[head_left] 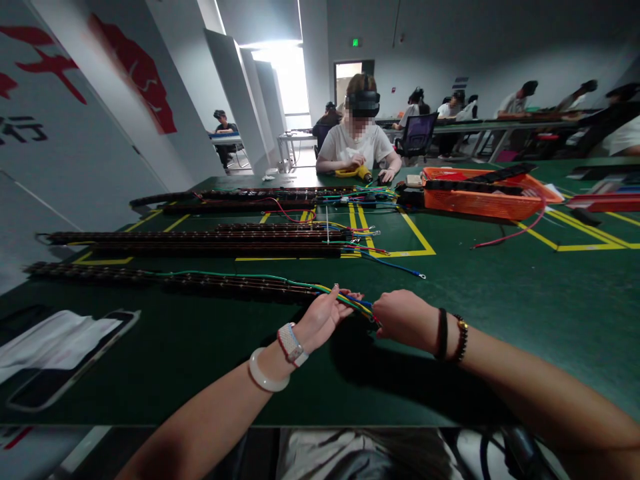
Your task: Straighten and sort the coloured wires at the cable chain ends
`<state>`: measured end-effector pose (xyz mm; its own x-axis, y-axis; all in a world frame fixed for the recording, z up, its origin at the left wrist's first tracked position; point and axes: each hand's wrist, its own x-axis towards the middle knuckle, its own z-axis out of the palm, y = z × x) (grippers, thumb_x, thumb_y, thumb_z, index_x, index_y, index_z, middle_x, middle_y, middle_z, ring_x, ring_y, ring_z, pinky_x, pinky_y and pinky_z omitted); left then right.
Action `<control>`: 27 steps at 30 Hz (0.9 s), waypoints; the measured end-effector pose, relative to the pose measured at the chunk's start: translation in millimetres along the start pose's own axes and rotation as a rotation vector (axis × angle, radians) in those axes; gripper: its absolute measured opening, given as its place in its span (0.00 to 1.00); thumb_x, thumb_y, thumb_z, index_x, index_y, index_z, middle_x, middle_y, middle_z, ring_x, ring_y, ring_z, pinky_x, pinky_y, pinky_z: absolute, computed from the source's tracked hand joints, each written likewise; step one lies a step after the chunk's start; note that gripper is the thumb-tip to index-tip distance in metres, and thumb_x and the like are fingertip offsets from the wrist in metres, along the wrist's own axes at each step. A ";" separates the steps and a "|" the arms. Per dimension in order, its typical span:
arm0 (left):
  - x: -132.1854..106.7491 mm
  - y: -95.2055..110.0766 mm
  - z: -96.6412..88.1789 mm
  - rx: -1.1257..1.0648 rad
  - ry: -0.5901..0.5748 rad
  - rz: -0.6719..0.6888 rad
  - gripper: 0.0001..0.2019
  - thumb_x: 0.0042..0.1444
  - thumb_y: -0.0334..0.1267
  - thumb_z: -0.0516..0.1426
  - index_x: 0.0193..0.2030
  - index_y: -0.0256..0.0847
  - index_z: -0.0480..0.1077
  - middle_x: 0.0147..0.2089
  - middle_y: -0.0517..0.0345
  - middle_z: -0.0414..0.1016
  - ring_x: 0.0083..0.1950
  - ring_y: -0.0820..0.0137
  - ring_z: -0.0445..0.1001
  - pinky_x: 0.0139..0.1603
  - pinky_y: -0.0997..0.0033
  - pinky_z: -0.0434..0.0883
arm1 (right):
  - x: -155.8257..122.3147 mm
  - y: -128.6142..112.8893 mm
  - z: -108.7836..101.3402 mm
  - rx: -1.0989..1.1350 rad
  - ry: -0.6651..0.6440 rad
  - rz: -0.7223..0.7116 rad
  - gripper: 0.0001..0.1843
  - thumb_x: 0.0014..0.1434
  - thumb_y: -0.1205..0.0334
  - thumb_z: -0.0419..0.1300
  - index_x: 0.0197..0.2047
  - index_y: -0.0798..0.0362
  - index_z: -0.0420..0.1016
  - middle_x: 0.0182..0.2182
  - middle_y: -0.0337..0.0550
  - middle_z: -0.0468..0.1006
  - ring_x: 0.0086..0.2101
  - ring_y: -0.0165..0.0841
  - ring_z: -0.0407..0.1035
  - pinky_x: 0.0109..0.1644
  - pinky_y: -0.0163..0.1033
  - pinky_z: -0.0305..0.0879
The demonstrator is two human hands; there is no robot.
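A long dark cable bundle [215, 283] lies near me across the table, with loose green, yellow and blue wires [364, 307] coming out at its right end. My left hand [323, 319], palm up, cradles these wires between thumb and fingers close to where they leave the dark sleeve. To the right, my right hand [403, 320] is closed around the wire ends, with the tips hidden in its fingers. A green wire [227, 273] runs along the top of the bundle.
More dark bundles [200, 243] lie parallel behind, with lugged wire ends such as a blue wire [393, 264]. An orange basket [470, 203] stands at the back right. A phone [75, 373] with white tissue lies at left. Opposite, a person [357, 143] sits by a yellow heat gun [361, 173].
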<state>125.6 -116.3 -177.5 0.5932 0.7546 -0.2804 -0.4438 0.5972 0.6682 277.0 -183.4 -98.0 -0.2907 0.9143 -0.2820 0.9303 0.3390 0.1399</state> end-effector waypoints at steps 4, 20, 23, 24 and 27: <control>1.3 -0.7 -2.5 0.025 0.026 -0.007 0.13 0.62 0.40 0.50 0.34 0.32 0.68 0.38 0.44 0.77 0.45 0.64 0.76 0.54 0.59 0.67 | -0.8 -6.9 1.2 -0.014 0.005 -0.006 0.09 0.57 0.63 0.57 0.33 0.58 0.78 0.30 0.55 0.79 0.33 0.38 0.75 0.38 0.35 0.67; -5.1 5.1 2.7 0.027 -0.012 -0.029 0.10 0.61 0.38 0.51 0.38 0.31 0.69 0.43 0.42 0.76 0.51 0.63 0.73 0.59 0.59 0.63 | 52.9 68.2 5.9 -0.006 0.357 0.330 0.21 0.65 0.50 0.44 0.42 0.54 0.71 0.38 0.50 0.76 0.34 0.38 0.73 0.30 0.35 0.61; -1.3 5.1 -4.2 0.013 -0.052 -0.038 0.09 0.61 0.35 0.51 0.39 0.31 0.68 0.45 0.40 0.75 0.53 0.61 0.71 0.60 0.58 0.62 | 70.8 71.4 26.9 0.028 0.319 0.324 0.21 0.66 0.51 0.42 0.45 0.56 0.69 0.40 0.54 0.76 0.37 0.38 0.73 0.32 0.34 0.61; -0.4 5.3 -5.8 0.012 -0.061 -0.044 0.09 0.61 0.35 0.51 0.40 0.31 0.68 0.46 0.40 0.74 0.54 0.61 0.71 0.60 0.57 0.62 | 74.7 71.6 32.3 0.031 0.315 0.319 0.21 0.66 0.51 0.42 0.46 0.56 0.69 0.40 0.54 0.76 0.37 0.38 0.73 0.32 0.34 0.61; 0.9 6.5 -7.6 0.015 -0.072 -0.057 0.08 0.60 0.34 0.51 0.41 0.31 0.68 0.47 0.39 0.74 0.55 0.60 0.70 0.60 0.57 0.62 | 81.4 72.0 42.4 0.035 0.308 0.319 0.23 0.66 0.50 0.40 0.44 0.57 0.68 0.39 0.54 0.76 0.38 0.38 0.73 0.33 0.35 0.62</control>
<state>118.2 -109.7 -178.7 0.6639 0.6979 -0.2685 -0.3983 0.6340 0.6629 329.7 -93.9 -151.1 -0.0355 0.9971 0.0669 0.9897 0.0259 0.1405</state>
